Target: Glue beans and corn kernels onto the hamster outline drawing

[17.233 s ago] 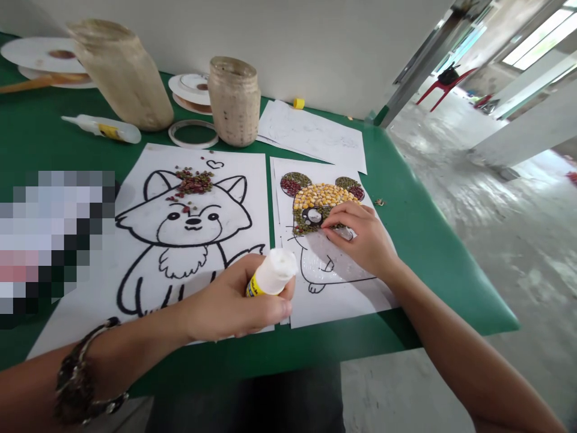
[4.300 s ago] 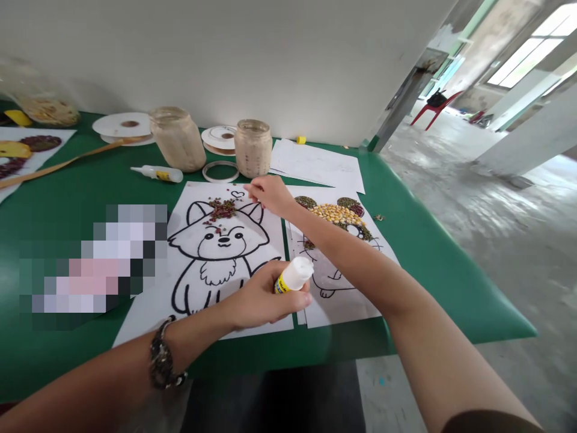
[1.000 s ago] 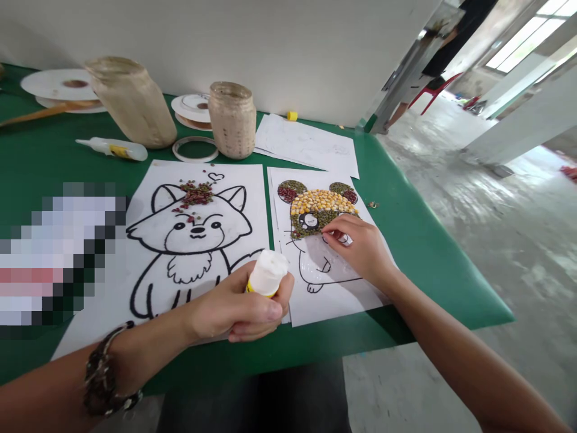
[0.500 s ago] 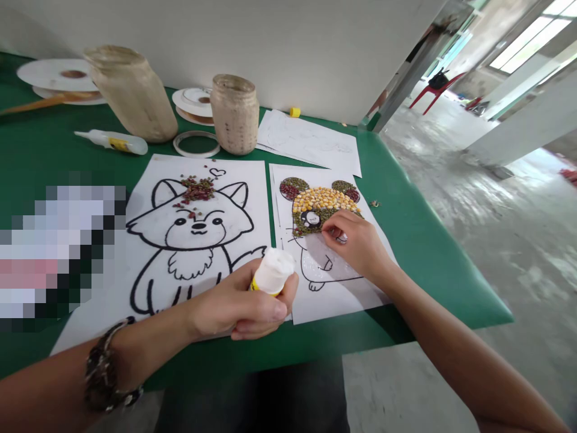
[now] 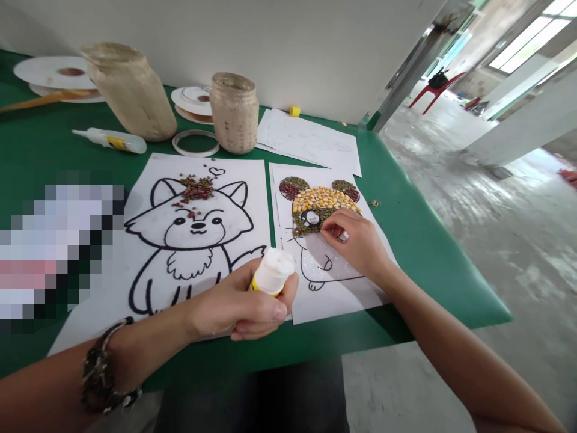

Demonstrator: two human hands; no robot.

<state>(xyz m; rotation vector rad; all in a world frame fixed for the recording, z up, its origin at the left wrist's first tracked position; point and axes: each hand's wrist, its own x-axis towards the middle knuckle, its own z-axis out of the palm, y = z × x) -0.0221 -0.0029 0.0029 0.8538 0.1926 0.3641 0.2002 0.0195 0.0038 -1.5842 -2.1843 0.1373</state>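
My left hand (image 5: pixel 252 307) is closed round a white glue bottle (image 5: pixel 273 270) with a yellow band, held over the gap between two drawings. Fingertips pinched, my right hand (image 5: pixel 354 240) rests at the face of the bear-like drawing (image 5: pixel 311 307); whatever sits between those fingers is too small to make out. Yellow corn kernels (image 5: pixel 325 197) cover that drawing's forehead, with green beans (image 5: pixel 309 225) round the eye and red and green beans on the ears. To its left lies a fox drawing (image 5: pixel 198 234), with a loose heap of red and green beans (image 5: pixel 197 188) on its head.
Behind the drawings stand a large cloudy jar (image 5: pixel 133 96) and a smaller jar (image 5: pixel 234 114). Nearby are ribbon spools (image 5: pixel 45 72), a tape roll (image 5: pixel 195 144), another glue bottle (image 5: pixel 112 140), sketched sheets (image 5: pixel 306 141) and a yellow cap (image 5: pixel 294 111). A blurred-out object (image 5: pixel 54 252) lies left.
Both hands keep almost the same place and grip. The right fingertips shift very slightly at the bear's face, and the view moves a little.
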